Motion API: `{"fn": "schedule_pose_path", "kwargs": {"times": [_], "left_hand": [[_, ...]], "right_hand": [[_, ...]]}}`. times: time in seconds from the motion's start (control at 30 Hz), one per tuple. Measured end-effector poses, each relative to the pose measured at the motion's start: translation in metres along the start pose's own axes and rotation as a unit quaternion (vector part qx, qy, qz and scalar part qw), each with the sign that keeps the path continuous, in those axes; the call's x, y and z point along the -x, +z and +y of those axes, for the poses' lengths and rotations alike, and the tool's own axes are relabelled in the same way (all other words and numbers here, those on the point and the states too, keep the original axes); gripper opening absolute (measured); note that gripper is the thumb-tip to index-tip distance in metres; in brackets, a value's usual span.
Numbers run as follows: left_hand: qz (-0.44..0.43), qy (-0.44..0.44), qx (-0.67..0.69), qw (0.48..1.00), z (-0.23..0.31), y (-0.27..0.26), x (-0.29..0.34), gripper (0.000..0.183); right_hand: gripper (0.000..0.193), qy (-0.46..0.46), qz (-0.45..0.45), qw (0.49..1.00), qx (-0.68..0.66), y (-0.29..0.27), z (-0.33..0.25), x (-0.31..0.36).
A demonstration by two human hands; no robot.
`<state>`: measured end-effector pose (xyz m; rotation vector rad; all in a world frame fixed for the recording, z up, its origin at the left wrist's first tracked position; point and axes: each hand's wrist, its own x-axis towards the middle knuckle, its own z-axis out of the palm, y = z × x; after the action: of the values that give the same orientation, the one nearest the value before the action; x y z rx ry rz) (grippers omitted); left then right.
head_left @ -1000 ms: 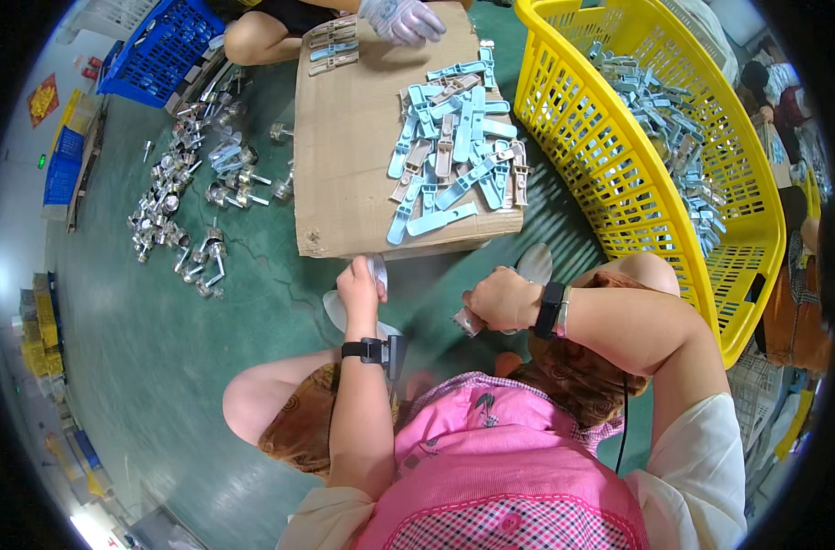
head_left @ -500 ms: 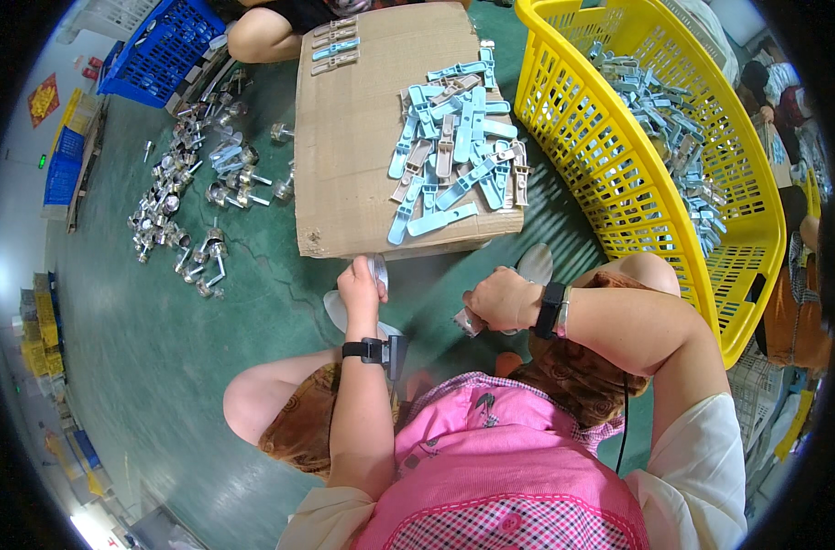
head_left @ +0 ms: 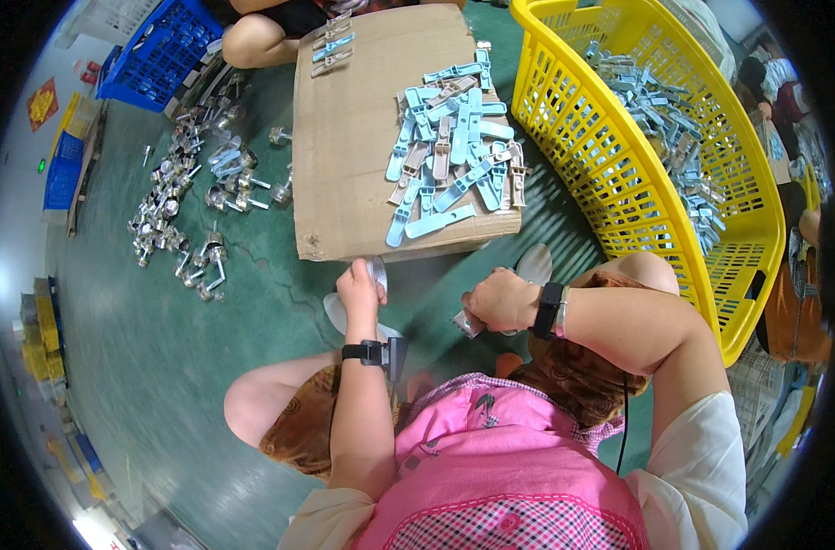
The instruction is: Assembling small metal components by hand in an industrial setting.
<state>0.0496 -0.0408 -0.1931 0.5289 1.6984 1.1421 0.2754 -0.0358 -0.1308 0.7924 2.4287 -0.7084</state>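
My left hand (head_left: pixel 357 291) is closed round a shiny, rounded metal piece (head_left: pixel 378 273), just in front of the cardboard box's near edge. What part of it lies inside the fingers is hidden. To the right and a little nearer, my right hand (head_left: pixel 502 301) is closed on a short greyish piece (head_left: pixel 469 323) that pokes out below the fingers; its kind is unclear. The hands are apart. Beyond them, light blue and grey plastic handles (head_left: pixel 454 137) lie in a loose heap on the cardboard box (head_left: pixel 353 174).
A yellow basket (head_left: pixel 610 156) with many similar handles stands at the right. Small metal cups with stems (head_left: pixel 165 202) are scattered on the green floor to the left. Several handles (head_left: pixel 333 46) lie in a row on the box's far left corner. A person's knee (head_left: pixel 250 41) is beyond.
Both hands hold nearly the same place and grip. The box and the heap of handles appear shifted very slightly left in the picture.
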Motion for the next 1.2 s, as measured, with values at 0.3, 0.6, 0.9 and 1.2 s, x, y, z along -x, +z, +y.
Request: {"fn": "schedule_pose_path", "kwargs": {"times": [0.3, 0.6, 0.9, 1.2], "left_hand": [[-0.001, 0.004, -0.006, 1.000, -0.0002, -0.0006, 0.0005, 0.038], [0.003, -0.003, -0.005, 1.000, 0.0024, 0.0009, 0.0028, 0.038], [0.000, -0.005, -0.018, 1.000, 0.0032, -0.0005, 0.0036, 0.039], [0.010, -0.012, 0.005, 1.000, -0.0021, -0.0030, -0.0035, 0.037]], "right_hand": [[0.020, 0.003, -0.007, 1.000, 0.003, 0.0011, -0.0004, 0.0001], [0.020, 0.000, -0.001, 1.000, 0.007, 0.0005, -0.0006, 0.0005], [0.019, 0.001, 0.005, 1.000, 0.002, 0.0001, -0.0008, 0.0008], [0.016, 0.009, 0.025, 1.000, 0.002, 0.0091, 0.0008, -0.0030]]}}
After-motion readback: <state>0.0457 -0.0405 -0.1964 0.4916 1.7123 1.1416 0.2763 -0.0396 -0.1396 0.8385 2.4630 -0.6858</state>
